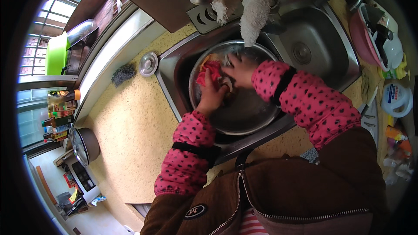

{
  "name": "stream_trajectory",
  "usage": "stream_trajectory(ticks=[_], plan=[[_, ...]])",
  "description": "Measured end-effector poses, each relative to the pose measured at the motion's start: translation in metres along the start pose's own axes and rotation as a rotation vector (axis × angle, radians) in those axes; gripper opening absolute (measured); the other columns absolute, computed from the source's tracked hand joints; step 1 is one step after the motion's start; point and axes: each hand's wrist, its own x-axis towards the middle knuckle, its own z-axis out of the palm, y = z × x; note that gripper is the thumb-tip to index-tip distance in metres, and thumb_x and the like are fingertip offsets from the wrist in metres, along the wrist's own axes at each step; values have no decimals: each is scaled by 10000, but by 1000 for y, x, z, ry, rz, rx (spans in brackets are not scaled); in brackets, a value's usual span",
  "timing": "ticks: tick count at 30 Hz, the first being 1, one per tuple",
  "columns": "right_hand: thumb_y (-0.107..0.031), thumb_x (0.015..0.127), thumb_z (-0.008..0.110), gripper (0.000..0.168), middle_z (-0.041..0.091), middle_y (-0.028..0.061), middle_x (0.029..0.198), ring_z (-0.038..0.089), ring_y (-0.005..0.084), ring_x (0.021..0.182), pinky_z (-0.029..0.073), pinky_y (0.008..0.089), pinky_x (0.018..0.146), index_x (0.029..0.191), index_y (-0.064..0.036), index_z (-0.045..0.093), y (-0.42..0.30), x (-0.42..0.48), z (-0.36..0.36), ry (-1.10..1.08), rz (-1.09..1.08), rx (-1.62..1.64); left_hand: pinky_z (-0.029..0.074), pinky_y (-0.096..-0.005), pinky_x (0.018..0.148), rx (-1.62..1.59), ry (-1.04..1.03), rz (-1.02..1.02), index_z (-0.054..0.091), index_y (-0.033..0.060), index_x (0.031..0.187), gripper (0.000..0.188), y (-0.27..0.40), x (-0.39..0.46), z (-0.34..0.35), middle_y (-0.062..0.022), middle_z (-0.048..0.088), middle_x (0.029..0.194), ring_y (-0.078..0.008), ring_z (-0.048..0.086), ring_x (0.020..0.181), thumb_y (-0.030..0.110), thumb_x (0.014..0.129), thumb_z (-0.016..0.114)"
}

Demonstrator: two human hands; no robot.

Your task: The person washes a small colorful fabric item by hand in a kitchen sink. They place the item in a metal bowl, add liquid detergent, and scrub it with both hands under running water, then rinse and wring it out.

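A round metal basin (251, 111) sits in the left bowl of a double stainless-steel sink. Inside it, my left hand (211, 94) grips a wet red cloth (211, 71), thumb laid over the fabric. Close by on the right, my right hand (240, 70) is blurred, its fingers spread beside the cloth; whether it touches the cloth I cannot tell. Part of the cloth looks yellowish at its upper edge. Pink sleeve covers with dark hearts and stars reach to both wrists.
A shaggy white cloth (256, 6) hangs over the basin's far rim. The right sink bowl (303, 39) adjoins. On the counter are a metal sink strainer (149, 64), a grey scouring pad (123, 74), a lidded pot (88, 147), a pink basin (364, 39) with utensils and a cleaning-liquid jug (396, 99).
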Motion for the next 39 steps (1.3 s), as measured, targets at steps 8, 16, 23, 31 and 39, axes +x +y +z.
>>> stream_trajectory(ticks=[8,16,23,31,39], plan=[[-321,995,466,453,524,185,1396,497,409,1294,443,468,1057,1390,-107,522,-14,46,53,-53,332,547,318,-441,1148,55,-28,-268,150,65,1576,824,21,-4,14,-327,334,1508,-419,339,1426,480,989,553],[-121,770,643,282,551,243,1234,571,420,1122,487,483,964,1032,-20,661,-67,5,15,537,-182,616,432,-474,1064,-1440,-228,-339,487,182,1440,711,64,-13,-34,-89,567,1399,-289,543,1279,703,979,337],[-79,849,616,299,501,189,1179,602,405,1028,525,450,855,1142,-34,580,-124,-61,-19,602,-311,699,461,-417,992,-1576,-335,-151,526,134,1365,505,81,-15,-19,-99,595,1297,-260,573,1195,485,1036,368],[-152,814,652,297,599,146,1089,623,389,1005,500,470,878,1088,-41,627,-75,-18,-4,344,-130,295,524,-358,845,-1296,-57,-428,585,77,1242,343,55,-29,-7,-110,655,1121,-207,623,1068,296,1064,389],[-451,1020,424,517,697,214,1031,661,374,998,503,453,865,1032,-13,699,29,-23,5,145,335,666,471,-272,936,-582,-180,-123,574,19,1278,324,103,-50,-56,-50,645,1164,-122,594,1080,236,1059,473]])
